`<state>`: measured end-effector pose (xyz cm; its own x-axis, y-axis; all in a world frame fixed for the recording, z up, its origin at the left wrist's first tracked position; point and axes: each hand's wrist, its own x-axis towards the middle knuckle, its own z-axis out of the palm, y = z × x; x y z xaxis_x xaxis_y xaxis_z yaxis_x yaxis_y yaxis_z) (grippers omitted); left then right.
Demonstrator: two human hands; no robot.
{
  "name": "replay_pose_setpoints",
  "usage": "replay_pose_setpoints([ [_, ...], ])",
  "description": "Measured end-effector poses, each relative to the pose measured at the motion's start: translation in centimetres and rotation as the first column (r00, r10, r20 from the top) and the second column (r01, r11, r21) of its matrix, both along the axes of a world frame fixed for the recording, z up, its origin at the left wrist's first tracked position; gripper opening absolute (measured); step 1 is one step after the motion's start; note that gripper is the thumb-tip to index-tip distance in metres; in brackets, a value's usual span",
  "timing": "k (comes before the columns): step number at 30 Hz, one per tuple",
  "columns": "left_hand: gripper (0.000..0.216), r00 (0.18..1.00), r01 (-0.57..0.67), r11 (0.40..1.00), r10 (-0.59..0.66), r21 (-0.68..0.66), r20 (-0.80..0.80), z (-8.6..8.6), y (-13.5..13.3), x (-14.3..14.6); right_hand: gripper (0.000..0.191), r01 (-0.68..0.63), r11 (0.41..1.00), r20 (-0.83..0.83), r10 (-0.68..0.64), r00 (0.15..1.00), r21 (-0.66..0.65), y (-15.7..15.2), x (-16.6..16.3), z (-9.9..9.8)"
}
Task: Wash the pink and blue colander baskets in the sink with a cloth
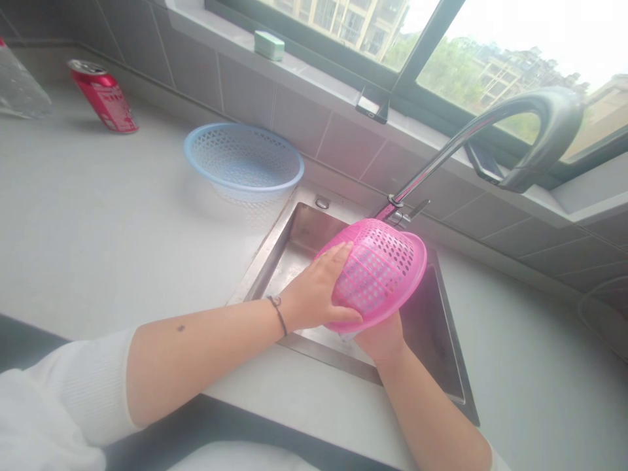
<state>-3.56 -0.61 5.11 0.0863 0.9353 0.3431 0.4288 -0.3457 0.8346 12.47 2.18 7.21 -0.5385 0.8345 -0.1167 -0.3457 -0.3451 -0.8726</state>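
Note:
A pink plastic colander is held tilted above the sink, its holed underside turned up toward me. My left hand grips its left side, thumb along the near rim and fingers over the outside. Behind the rim, my right hand reaches up into the hollow of the colander, so its fingers are hidden. A small whitish bit shows below the rim by that hand, and something pale blue shows through the holes; I cannot make out what either is. The steel sink lies underneath.
A curved chrome faucet rises behind the sink. On the counter to the left are a light blue colander, a red can and a clear plastic bag. A pale green box sits on the windowsill.

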Motion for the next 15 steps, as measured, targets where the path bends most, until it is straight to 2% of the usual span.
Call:
replay_pose_setpoints([
  [4,0.123,1.000,-0.008,1.000,0.007,-0.026,-0.012,0.2,0.0,0.0,0.056,-0.008,1.000,-0.002,0.008,1.000,0.011,0.0,-0.1,0.1],
  [10,0.126,0.999,-0.008,0.998,0.005,-0.068,-0.038,0.5,0.1,-0.1,0.048,-0.027,0.999,-0.044,0.026,0.999,-0.019,0.3,-0.2,0.0],
  [15,0.125,0.997,0.052,0.994,-0.046,-0.091,0.067,0.5,-0.1,-0.6,0.048,-0.055,0.996,-0.078,0.050,0.996,-0.064,1.2,0.5,-0.1],
])
